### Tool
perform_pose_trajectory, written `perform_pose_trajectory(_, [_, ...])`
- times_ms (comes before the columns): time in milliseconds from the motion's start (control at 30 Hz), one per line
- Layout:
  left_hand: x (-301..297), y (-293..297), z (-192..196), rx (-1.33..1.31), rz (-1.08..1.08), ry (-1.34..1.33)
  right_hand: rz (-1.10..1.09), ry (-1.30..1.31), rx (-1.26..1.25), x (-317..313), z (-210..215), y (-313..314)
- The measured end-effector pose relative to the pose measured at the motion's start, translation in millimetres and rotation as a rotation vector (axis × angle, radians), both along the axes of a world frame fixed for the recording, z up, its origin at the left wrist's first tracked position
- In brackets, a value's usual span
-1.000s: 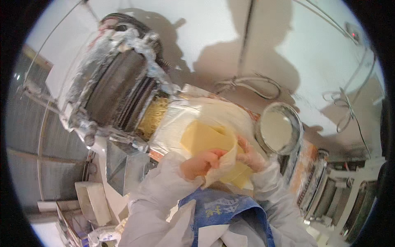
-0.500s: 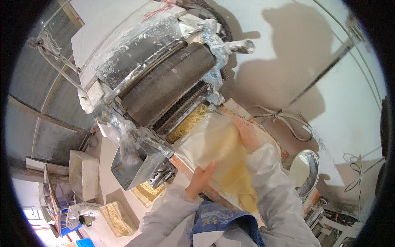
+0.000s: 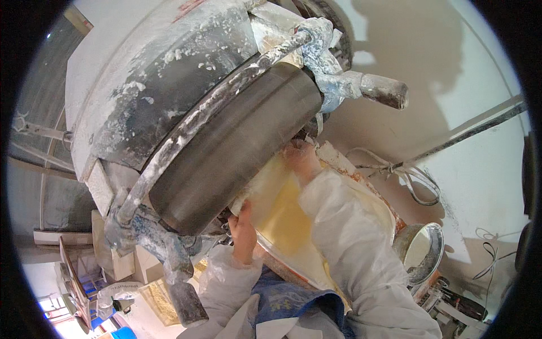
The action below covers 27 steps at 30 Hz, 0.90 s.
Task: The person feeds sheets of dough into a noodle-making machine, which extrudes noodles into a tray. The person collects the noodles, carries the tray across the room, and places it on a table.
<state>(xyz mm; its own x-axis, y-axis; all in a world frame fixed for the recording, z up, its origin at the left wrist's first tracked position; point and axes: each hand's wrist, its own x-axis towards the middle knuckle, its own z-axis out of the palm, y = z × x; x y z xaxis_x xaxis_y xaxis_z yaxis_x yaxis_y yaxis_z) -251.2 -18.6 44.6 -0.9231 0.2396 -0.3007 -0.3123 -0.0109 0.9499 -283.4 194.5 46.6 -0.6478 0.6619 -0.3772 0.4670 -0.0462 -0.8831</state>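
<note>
A large dark roller [image 3: 240,144] of a flour-dusted machine fills the middle of the view. Just below its near side, my left hand [image 3: 244,233] pinches the left edge of a pale, thin sheet [image 3: 264,189]. My right hand [image 3: 303,161] is curled at that sheet's far right corner, near the roller's right end; its fingertips are partly hidden. Between my forearms, a yellow sheet [image 3: 287,217] lies on a board edged in orange. The roller covers the space beyond the pale sheet.
A floury metal bar [image 3: 209,110] crosses above the roller. Handles jut out at the right [image 3: 384,90] and lower left [image 3: 189,305]. A round metal container [image 3: 419,248] stands at the right. A tray of yellow crumbly strands [image 3: 158,302] lies at lower left.
Both hands have moved away from me, carrying the pale sheet in under the roller. The view has come closer to the machine, and the noodles and ridged roller are now hidden.
</note>
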Motion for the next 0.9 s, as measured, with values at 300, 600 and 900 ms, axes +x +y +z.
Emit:
perform_pose_trajectory(300, [22,-14,-67,-0.024,-0.024,0.106,0.001,0.120,0.512,132,-66,-54])
perform_pose_trajectory(600, [65,-30,-93,-0.392,-0.223,-0.057,0.564,-0.688,0.728,162,-136,-68])
perform_pose_trajectory(900, [171,-49,-64,-0.130,-0.695,-0.425,0.221,-0.376,0.368,340,-9,-74])
